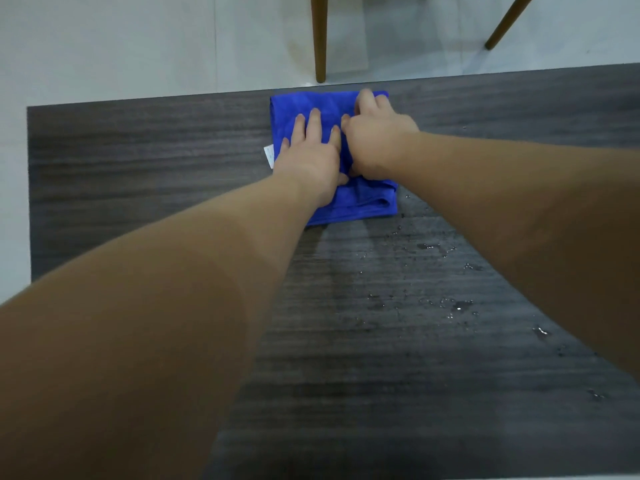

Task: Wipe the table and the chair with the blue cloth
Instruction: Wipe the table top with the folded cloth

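The folded blue cloth (360,202) lies on the dark wood-grain table (138,168), close to its far edge. My left hand (308,150) presses flat on the cloth with straight, spread fingers. Beside it my right hand (375,133) also rests on the cloth, its fingers bent down over the cloth's far right part. A white label (269,155) sticks out at the cloth's left side. Of the chair, only two brown legs show: one (318,36) beyond the table's far edge, the other (507,20) at the upper right.
Water drops and a wet smear (450,306) lie on the table's right half, nearer to me than the cloth. Pale floor tiles (138,46) show beyond the table's far and left edges.
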### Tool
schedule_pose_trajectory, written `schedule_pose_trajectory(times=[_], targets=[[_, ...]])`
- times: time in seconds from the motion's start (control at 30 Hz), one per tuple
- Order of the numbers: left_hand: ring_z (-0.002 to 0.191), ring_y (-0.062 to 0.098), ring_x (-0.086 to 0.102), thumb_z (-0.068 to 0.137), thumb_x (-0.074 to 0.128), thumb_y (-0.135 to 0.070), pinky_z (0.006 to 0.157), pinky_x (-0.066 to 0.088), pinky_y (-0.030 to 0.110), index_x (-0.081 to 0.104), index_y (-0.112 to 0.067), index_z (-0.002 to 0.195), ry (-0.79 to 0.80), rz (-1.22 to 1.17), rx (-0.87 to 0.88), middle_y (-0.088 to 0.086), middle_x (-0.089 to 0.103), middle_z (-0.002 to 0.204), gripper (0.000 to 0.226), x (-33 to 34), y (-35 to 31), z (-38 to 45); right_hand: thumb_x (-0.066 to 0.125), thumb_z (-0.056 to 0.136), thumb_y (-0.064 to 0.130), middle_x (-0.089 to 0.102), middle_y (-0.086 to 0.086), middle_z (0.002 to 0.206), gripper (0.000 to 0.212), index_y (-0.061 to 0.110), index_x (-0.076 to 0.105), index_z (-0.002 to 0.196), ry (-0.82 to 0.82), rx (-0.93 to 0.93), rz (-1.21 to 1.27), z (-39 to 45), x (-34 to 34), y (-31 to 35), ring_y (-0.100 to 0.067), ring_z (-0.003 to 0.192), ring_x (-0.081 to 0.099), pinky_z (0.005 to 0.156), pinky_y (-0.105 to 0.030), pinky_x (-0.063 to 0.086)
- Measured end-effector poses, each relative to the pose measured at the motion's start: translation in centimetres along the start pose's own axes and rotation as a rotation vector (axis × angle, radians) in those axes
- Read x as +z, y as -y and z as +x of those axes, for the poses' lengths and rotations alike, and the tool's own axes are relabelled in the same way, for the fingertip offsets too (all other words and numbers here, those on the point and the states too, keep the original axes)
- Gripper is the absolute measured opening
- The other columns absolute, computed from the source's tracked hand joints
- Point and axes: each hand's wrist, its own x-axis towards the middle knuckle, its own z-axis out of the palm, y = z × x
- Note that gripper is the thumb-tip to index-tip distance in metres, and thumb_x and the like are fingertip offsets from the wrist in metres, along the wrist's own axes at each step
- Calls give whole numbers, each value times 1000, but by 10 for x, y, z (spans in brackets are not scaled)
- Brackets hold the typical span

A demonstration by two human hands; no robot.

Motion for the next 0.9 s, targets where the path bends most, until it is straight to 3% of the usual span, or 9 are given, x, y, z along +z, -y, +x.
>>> schedule_pose_trajectory(times=[0.2, 0.5, 0.9], targets=[[150, 30, -15, 97, 54, -46, 122, 9, 49, 1, -22, 158, 6, 8, -10, 10, -19, 162, 85, 29, -13, -37, 60, 92, 25, 21, -14, 147, 56, 8, 38, 140, 8, 6, -39, -44, 24, 9, -30, 131, 27, 81, -41, 44], [150, 30, -14, 97, 54, -49, 122, 10, 48, 3, -21, 158, -12, -4, -23, 11, -17, 163, 85, 69, -29, -83, 61, 92, 32, 23, -13, 143, 63, 8, 34, 144, 26, -31, -66, -94, 57, 12, -30, 129, 28, 85, -41, 45], [150, 29, -16, 97, 52, -51, 122, 10, 47, 1, -22, 158, 62, 30, 17, 9, -20, 162, 85, 109, -42, -154, 61, 91, 26, 24, -13, 143, 65, 7, 31, 146, 52, -1, -77, -172, 97, 32, -29, 129, 29, 78, -37, 44]])
